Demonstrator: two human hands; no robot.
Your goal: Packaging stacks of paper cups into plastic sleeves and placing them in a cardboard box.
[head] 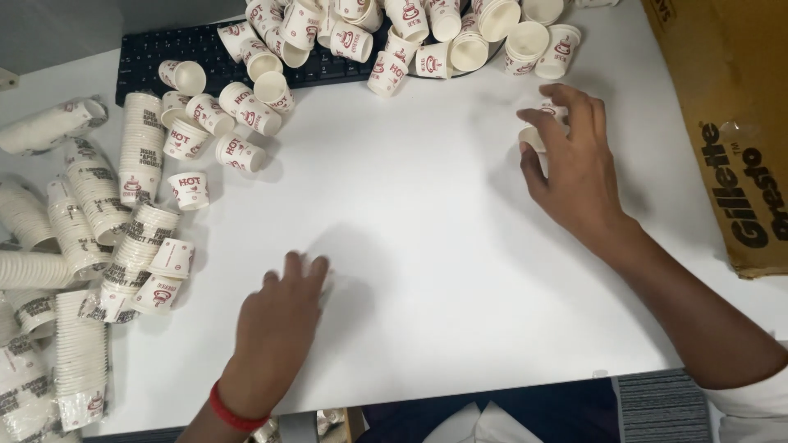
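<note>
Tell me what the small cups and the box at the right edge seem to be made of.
The cups look like thin matte paper: white walls with red print and a rolled rim. The right hand holds one cup. The box looks like plain brown cardboard, dull, with a strip of shiny clear tape.

left hand (277, 316) – palm down, fingers together | right hand (572, 160) – fingers curled, gripping

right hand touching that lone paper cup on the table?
Touching. The head view shows the right hand with fingers curled around the small paper cup, no gap between them.
</note>
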